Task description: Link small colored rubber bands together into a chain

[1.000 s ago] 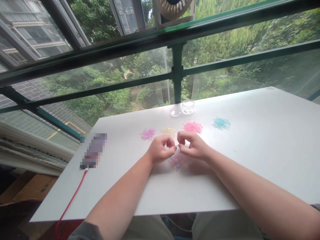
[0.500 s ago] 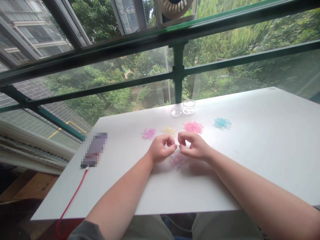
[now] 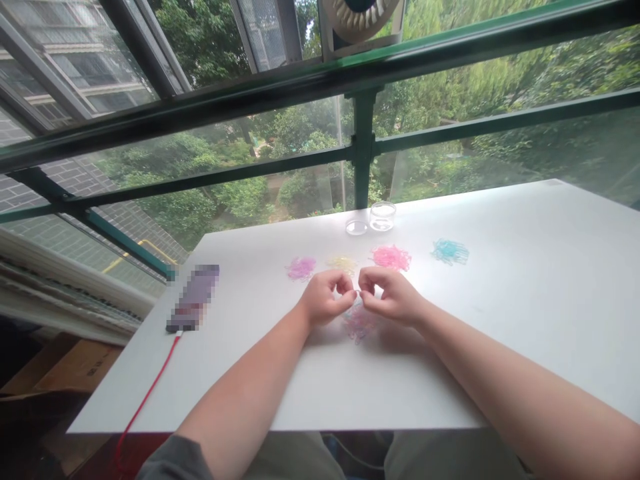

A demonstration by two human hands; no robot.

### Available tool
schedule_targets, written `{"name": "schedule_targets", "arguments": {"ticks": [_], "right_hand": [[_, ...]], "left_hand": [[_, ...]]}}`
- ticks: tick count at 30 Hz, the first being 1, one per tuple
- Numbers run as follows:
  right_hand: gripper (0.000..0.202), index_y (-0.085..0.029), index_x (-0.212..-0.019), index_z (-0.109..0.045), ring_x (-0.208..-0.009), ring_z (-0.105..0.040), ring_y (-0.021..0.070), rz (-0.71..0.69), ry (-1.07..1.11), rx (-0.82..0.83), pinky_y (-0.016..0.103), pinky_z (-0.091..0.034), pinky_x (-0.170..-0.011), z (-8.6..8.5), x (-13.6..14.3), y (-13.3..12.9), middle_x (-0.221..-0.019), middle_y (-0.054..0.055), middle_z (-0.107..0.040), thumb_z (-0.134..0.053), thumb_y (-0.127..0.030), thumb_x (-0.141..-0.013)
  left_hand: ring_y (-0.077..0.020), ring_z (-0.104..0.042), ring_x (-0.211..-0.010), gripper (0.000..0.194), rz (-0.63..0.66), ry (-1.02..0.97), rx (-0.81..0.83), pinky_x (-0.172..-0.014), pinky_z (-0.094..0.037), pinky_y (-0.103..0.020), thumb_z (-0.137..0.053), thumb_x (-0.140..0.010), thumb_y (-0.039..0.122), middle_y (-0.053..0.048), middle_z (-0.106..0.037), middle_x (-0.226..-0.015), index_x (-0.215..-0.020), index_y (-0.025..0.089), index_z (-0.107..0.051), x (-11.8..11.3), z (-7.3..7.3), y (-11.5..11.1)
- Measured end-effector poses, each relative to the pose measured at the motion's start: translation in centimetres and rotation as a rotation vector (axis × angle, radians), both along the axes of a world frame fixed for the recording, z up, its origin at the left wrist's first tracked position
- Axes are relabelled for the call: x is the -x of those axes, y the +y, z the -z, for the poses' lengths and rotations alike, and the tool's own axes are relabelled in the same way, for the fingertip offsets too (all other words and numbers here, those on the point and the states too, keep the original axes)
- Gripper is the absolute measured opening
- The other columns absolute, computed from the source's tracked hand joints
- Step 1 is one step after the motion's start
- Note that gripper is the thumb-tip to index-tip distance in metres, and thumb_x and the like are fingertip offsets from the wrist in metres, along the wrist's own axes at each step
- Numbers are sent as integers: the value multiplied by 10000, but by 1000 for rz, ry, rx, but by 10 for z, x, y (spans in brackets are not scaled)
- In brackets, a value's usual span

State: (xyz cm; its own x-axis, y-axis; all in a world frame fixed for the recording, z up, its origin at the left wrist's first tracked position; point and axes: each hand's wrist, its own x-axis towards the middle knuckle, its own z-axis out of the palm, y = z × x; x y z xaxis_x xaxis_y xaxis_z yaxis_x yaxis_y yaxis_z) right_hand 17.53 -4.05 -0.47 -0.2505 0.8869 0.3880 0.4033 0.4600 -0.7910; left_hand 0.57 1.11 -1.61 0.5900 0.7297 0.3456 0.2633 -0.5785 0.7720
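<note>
My left hand (image 3: 324,297) and my right hand (image 3: 391,295) meet over the middle of the table, thumb and forefinger pinched on each. A tiny, thin rubber band spans the small gap between the fingertips; its colour is hard to make out. Just below the hands lies a mixed-colour pile of rubber bands (image 3: 361,325), partly covered by them. Beyond, sorted piles form a row: purple bands (image 3: 301,268), yellow bands (image 3: 342,265), pink bands (image 3: 391,257) and blue bands (image 3: 451,251). The fingers hide the near edges of the yellow and pink piles.
A clear round container (image 3: 383,217) stands at the table's far edge, its clear lid (image 3: 357,228) beside it. On the left lies a blurred-out phone (image 3: 194,297) with a red cable (image 3: 150,390) running off the white table (image 3: 525,293). Green window rails (image 3: 363,150) rise behind.
The view has shifted slightly, so everything sits a little further right and lower. Both hands keep their pinch, with hardly any movement over the mixed pile.
</note>
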Motion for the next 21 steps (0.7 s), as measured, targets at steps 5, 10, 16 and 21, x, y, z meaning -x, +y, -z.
{"name": "schedule_targets", "arguments": {"ticks": [5,10,16,21], "right_hand": [[139,-191,-589,-397,-560,-428,105,-28,6,-8,238,-358,-551,-2,1,-3,-575,-22,-453,-471,-82,-634],[146,-193,-585,-380,-555,-415,101,-60,5,8,234,-350,-546,-1,3,-2,-571,-27,-438,-457,-76,-630],[131,-194,-589,-383,-545,-410,103,14,10,-40,237,-342,-540,-1,-2,-1,-561,-29,-435,-462,-102,-639],[154,-196,-595,-362,-563,-409,101,-42,-25,-26,230,-347,-550,-2,4,-5,-581,-28,-433,-451,-77,-631]], "left_hand": [[-104,-475,-606,130,-257,-37,-11,-602,-396,-234,-557,-733,249,14,-527,-612,-649,154,-526,1,3,8],[-103,-473,-607,136,-340,-55,-22,-603,-390,-233,-547,-743,263,15,-527,-619,-663,155,-528,5,1,11],[-99,-475,-609,90,9,15,-33,-617,-396,-227,-547,-712,205,13,-536,-624,-641,158,-516,-4,-3,-6],[-105,-474,-609,125,-406,-77,-20,-600,-397,-231,-534,-732,245,12,-523,-616,-647,157,-510,2,-1,8]]}}
